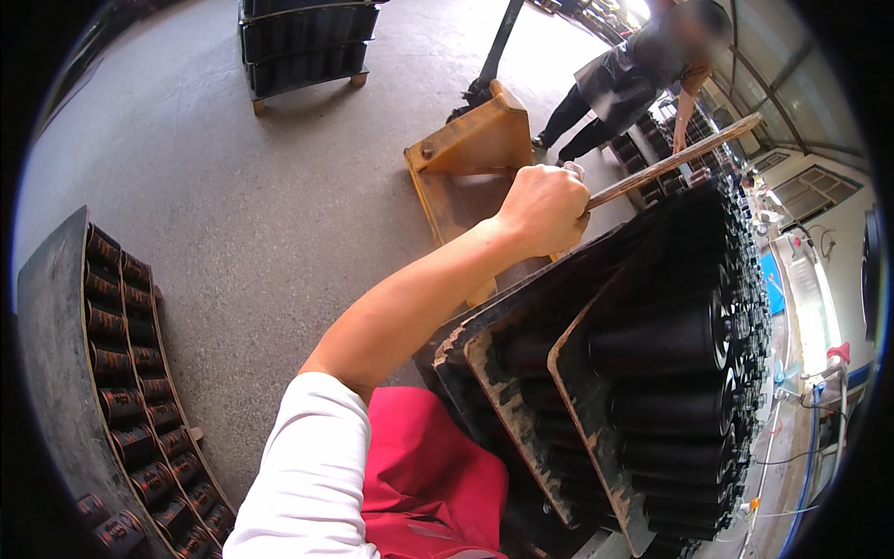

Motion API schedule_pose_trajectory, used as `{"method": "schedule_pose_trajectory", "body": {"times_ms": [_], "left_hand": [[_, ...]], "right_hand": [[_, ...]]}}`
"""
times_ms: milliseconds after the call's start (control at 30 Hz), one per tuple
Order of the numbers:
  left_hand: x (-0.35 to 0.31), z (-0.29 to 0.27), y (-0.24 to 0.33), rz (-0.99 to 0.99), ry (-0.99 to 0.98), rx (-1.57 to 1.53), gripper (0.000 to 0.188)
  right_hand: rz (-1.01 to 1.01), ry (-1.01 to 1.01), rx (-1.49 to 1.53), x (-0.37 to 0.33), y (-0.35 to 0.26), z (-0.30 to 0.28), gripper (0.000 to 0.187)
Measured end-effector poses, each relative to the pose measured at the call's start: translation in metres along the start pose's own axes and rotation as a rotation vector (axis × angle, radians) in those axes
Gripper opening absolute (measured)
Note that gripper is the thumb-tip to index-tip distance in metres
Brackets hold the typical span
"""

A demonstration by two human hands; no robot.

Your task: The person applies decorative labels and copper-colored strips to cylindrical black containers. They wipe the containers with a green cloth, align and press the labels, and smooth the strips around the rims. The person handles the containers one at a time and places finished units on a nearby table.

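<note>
My left hand (548, 211) is closed in a fist around the near end of a long, narrow piece of wood (675, 166). I cannot tell whether it is a stick or a board seen edge-on. It slants up to the right over a tall stack of black cylindrical cans (656, 340). Dark boards (587, 419) with worn brown edges separate the layers of cans. The stack stands right beside my red apron (433, 466). My right hand is out of view.
A yellow pallet jack (480, 140) stands beyond my hand. Past it a person (643, 70) bends with one arm down near the stack. Another loaded pallet (307, 47) is at the far left, and a rack of dark printed cans (130, 363) at the near left. Equipment and hoses line the right.
</note>
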State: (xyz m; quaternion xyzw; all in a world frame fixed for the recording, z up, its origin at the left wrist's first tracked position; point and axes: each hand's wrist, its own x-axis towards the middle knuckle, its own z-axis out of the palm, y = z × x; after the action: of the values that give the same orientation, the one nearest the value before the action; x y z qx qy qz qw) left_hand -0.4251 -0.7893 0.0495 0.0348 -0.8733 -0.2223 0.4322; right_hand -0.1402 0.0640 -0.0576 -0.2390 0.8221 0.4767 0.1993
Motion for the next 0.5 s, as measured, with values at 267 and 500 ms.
{"method": "schedule_pose_trajectory", "body": {"times_ms": [267, 500], "left_hand": [[-0.025, -0.001, -0.013, -0.003, -0.021, -0.079, 0.013], [-0.064, 0.002, -0.034, -0.05, -0.027, -0.11, 0.015]], "right_hand": [[-0.059, 0.182, -0.076, -0.003, -0.001, -0.002, 0.031], [-0.024, 0.011, -0.13, -0.004, -0.012, 0.012, 0.017]]}}
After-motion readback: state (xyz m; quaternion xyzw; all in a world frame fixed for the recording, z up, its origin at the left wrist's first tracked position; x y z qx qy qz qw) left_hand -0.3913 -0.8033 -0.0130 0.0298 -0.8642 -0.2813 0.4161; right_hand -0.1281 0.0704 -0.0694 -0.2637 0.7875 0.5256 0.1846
